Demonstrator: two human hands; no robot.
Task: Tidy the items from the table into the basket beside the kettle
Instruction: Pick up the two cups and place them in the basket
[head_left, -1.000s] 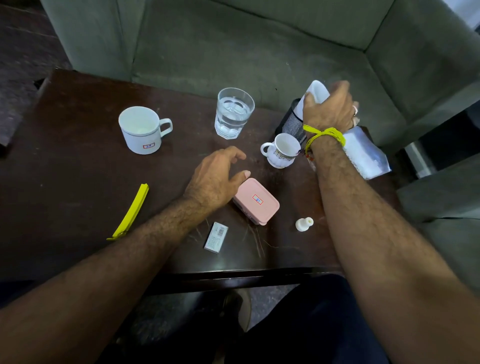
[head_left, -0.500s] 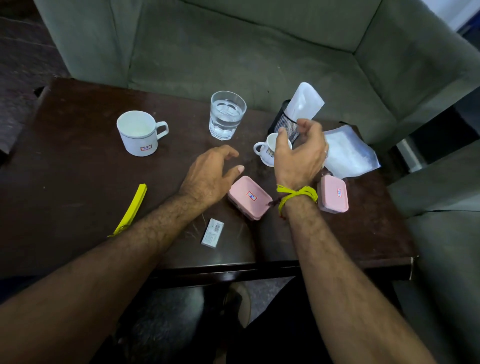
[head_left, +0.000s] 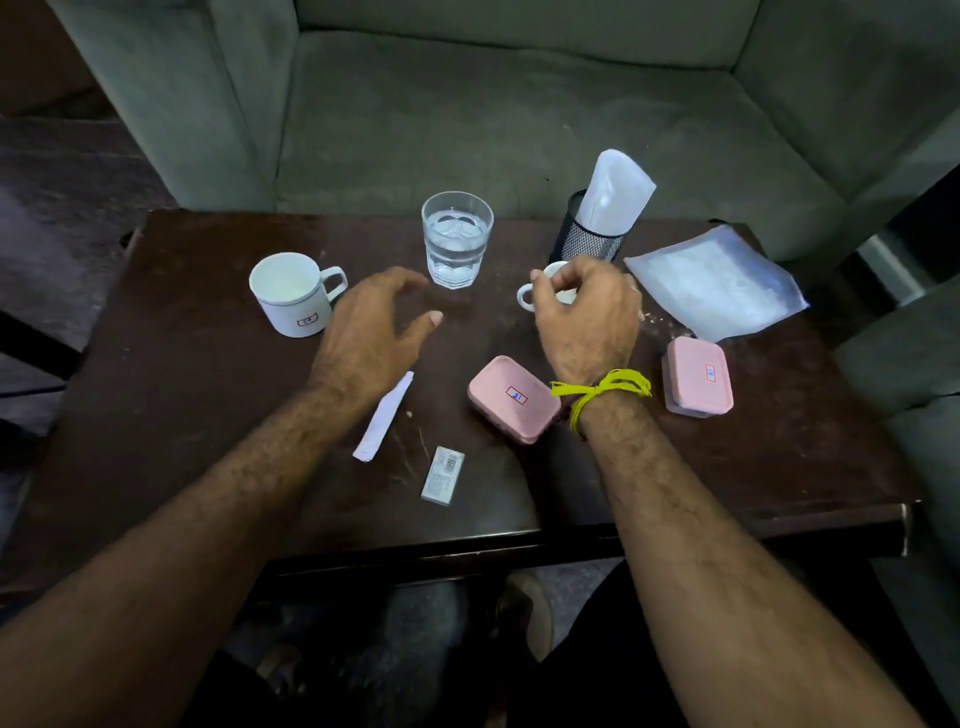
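On the left of the worktop (head_left: 171, 395) stands the big white mug (head_left: 291, 293). My left hand (head_left: 371, 332) hovers next to it, above the wood; its grip is relaxed and half spread, with nothing in it. Under that wrist a white sachet (head_left: 383, 417) lies flat, and a small barcoded box (head_left: 443, 475) lies nearer to me. The water glass (head_left: 457, 238) stands behind. My right hand (head_left: 587, 314) has its fingers curled down over the small white cup (head_left: 525, 297); if the grip is really closed on it I cannot tell. Two pink boxes (head_left: 511, 397) (head_left: 698, 375) and a plastic pouch (head_left: 714, 283) lie further right. The mesh holder (head_left: 584, 241) at the back already has one white packet.

I judge this as the collecting step, still early. Next, the cup must be taken firmly and lifted without tipping.

Half a second ago the right hand was higher, near the holder; the sachet was not visible then.
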